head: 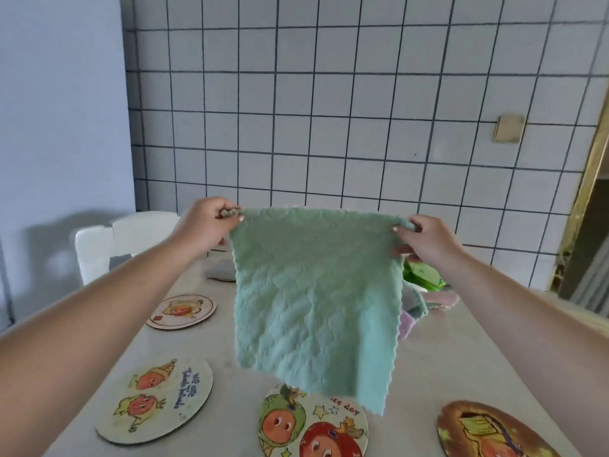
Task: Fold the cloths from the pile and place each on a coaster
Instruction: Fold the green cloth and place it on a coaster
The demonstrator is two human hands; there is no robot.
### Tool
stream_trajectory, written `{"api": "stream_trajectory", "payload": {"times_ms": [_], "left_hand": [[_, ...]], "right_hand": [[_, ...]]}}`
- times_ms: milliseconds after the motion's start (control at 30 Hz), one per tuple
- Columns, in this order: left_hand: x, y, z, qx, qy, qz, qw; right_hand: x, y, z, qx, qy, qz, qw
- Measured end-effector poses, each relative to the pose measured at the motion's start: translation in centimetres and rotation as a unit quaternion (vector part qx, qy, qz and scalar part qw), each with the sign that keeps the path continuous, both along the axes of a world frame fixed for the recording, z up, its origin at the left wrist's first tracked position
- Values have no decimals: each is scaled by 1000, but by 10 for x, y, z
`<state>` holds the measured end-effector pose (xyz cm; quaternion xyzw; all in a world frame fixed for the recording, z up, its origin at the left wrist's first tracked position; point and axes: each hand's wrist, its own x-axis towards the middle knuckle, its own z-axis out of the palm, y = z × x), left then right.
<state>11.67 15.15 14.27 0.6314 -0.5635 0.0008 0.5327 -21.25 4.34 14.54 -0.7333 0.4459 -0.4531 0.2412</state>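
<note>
A light green cloth [313,298] hangs spread out in the air above the table. My left hand [206,225] pinches its top left corner and my right hand [425,240] pinches its top right corner. Behind the cloth on the right lies the pile of cloths [425,298], mostly hidden. Several round picture coasters lie on the table: one far left [182,311], one near left [155,399], one in front [313,423], partly covered by the cloth's lower edge, and one at the bottom right [487,430].
The pale table [230,367] runs away from me toward a tiled wall. A grey folded cloth [221,270] sits at the far left of the table. A white chair [125,239] stands beyond the table's left corner. A doorway frame [583,192] is at the right.
</note>
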Motion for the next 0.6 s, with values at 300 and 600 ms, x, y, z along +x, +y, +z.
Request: {"api": "stream_trajectory", "payload": {"times_ms": [300, 600], "left_hand": [[-4, 40, -3, -118, 65, -30, 990], [-29, 112, -115, 75, 12, -65, 995]], "right_hand": [[7, 32, -3, -62, -93, 31, 993], [-26, 83, -123, 148, -141, 83, 975]]}}
